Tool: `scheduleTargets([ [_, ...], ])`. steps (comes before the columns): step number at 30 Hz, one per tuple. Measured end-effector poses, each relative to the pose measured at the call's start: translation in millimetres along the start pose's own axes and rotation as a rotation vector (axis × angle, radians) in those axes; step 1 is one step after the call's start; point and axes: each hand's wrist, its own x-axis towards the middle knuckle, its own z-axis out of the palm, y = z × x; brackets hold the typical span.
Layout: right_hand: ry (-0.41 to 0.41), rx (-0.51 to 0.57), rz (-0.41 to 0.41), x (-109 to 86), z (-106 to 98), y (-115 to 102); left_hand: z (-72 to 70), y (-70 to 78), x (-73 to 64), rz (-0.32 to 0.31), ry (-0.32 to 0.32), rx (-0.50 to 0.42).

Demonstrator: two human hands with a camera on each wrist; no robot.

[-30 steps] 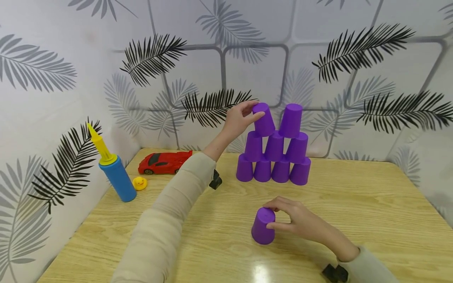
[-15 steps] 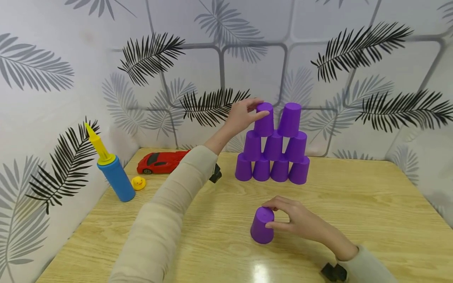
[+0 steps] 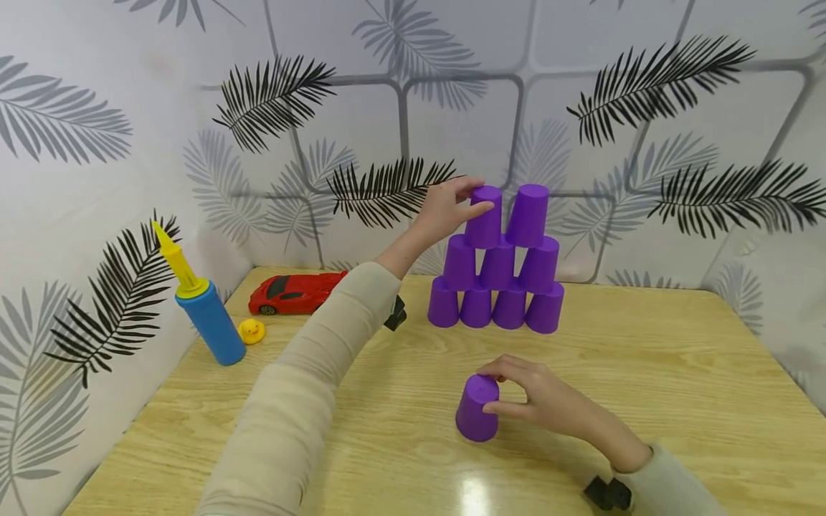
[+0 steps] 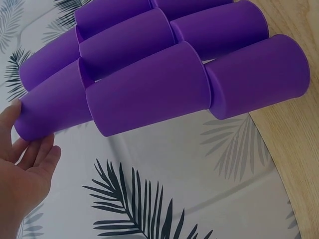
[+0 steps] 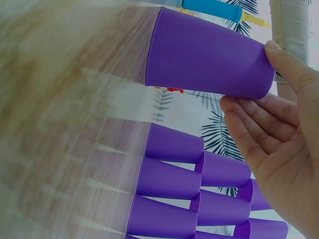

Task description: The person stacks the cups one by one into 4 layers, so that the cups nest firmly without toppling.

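Purple cups stand upside down as a pyramid (image 3: 497, 276) at the back of the wooden table (image 3: 645, 373), several at the base, three above, two on top. My left hand (image 3: 470, 198) reaches to the top-left cup (image 3: 485, 217) and pinches its upper end between thumb and fingers. In the left wrist view the fingertips (image 4: 30, 149) lie against that cup (image 4: 55, 107). Nearer to me, a single upturned purple cup (image 3: 477, 410) stands on the table, and my right hand (image 3: 502, 390) grips its top from the right. The right wrist view shows that cup (image 5: 209, 55) between thumb and fingers (image 5: 249, 124).
At the left stand a blue pump with a yellow nozzle (image 3: 205, 315), a small yellow duck (image 3: 251, 330) and a red toy car (image 3: 293, 292). Leaf-patterned walls close in the table at the back and on both sides.
The top-left cup, tilted a second ago, now stands straight on the pyramid with my left hand still on it. My right hand and its cup have stayed put.
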Motion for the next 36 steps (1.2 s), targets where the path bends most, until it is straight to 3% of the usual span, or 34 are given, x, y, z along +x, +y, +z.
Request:
scheduleTargets([
  [9, 0.005, -0.001, -0.023, 0.0, 0, 2, -0.1, 0.0, -0.8, 0.009, -0.003, 0.018],
  [16, 0.008, -0.013, -0.032, 1.2, 1, 1, -0.1, -9.8, -6.4, -0.035, 0.003, -0.009],
  [20, -0.035, -0.011, 0.039, -0.7, -4, -1, -0.2, -19.0, -13.7, -0.060, -0.005, -0.066],
  [24, -0.048, -0.002, 0.121, -2.4, -16, 1, -0.9, -33.1, -26.4, -0.125, 0.003, -0.150],
  [30, 0.082, -0.039, 0.140, -5.9, -42, 13, 5.3, -64.9, -54.2, -0.172, -0.020, -0.192],
  [36, 0.246, -0.043, 0.161, -9.5, -67, 20, 14.1, -97.8, -79.4, -0.238, -0.092, -0.199],
])
